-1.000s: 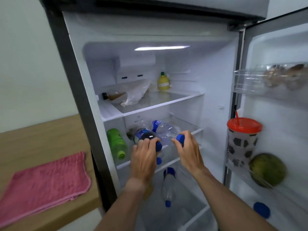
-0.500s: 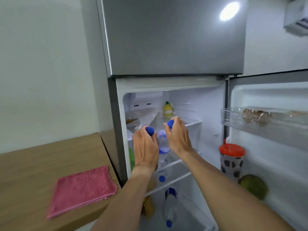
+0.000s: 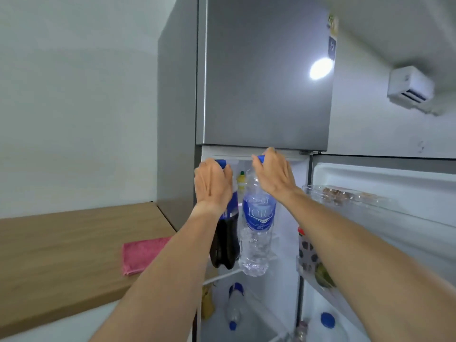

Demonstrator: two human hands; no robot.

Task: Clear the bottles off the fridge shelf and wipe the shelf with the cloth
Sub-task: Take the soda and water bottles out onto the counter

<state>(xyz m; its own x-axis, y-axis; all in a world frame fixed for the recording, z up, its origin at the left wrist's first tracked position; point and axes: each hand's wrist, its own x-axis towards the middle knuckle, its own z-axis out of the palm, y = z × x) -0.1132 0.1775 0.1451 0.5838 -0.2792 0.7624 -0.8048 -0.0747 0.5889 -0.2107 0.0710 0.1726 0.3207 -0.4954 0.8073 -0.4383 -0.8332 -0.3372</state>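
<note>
My left hand (image 3: 212, 186) grips the blue cap of a dark cola bottle (image 3: 225, 245), which hangs upright in front of the open fridge. My right hand (image 3: 272, 177) holds a clear water bottle (image 3: 256, 240) with a blue label by its blue cap, right beside the cola bottle. Both bottles hang above the front edge of a fridge shelf (image 3: 222, 276). The pink cloth (image 3: 140, 255) lies on the wooden counter (image 3: 74, 243) to the left, partly hidden by my left forearm.
Another water bottle (image 3: 234, 307) lies in the lower fridge compartment. A small yellow bottle (image 3: 241, 180) stands at the back of an upper shelf. The open fridge door (image 3: 382, 218) at right holds a cup, a green fruit and a tray. The closed freezer door (image 3: 264, 82) is above.
Both hands have lifted the two bottles off the shelf and out of the fridge, turning them from lying to hanging upright. The view has tilted upward.
</note>
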